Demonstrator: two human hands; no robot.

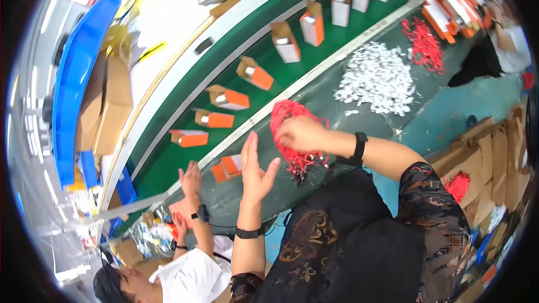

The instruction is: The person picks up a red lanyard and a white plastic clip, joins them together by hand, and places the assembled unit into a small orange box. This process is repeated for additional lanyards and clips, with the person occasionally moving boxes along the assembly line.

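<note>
My right hand (303, 133) is over a heap of red cords (289, 113), its fingers curled and pressed together on some of the strands. Small dark and pale ends show along the heap's near side. Left of it, my left hand (257, 177) is raised over the grey bench (269, 196) with fingers straight and thumb apart, and nothing is in it. Just beyond that hand, a small orange-and-white box (227, 168) lies on the bench.
A green conveyor (163, 163) carries a row of open orange-and-white boxes (255, 76). White small parts (376, 81) are heaped farther right, near more red cords (424, 45) and stacked orange boxes (452, 8). A co-worker (191, 269) works at my left; another person (511, 47) is far right.
</note>
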